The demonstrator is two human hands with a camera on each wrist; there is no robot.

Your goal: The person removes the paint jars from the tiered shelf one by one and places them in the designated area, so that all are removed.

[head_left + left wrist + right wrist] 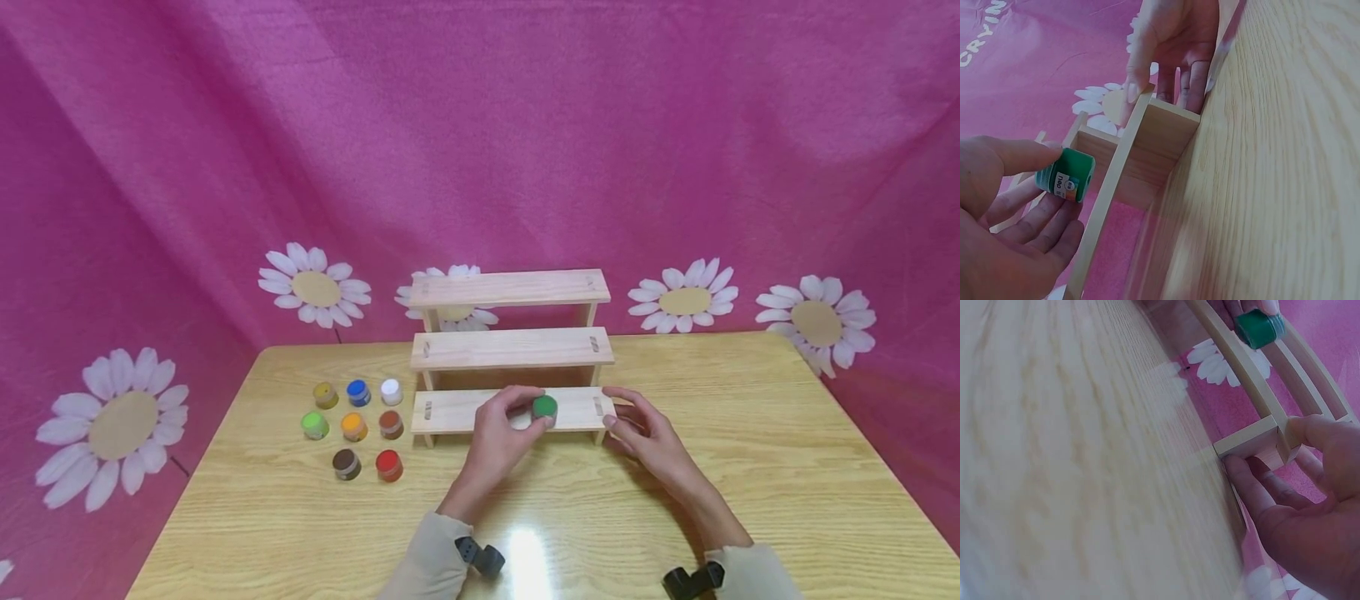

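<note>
My left hand (498, 433) pinches a small paint jar with a green lid (545, 407) between thumb and fingers. In the left wrist view the green jar (1067, 175), with a label on its side, is close over the lowest board. That board belongs to a three-step wooden display shelf (513, 348). At its right end my right hand (651, 437) grips the lowest step. The right wrist view has the thumb on the board's end and the fingers (1254, 484) against the side support below.
Left of the shelf stand several paint jars, among them a blue one (358, 392), a white one (391, 392), an orange one (354, 427) and a red one (389, 465). All are on a wood-grain table (600, 517). A pink daisy-print cloth (480, 133) hangs behind.
</note>
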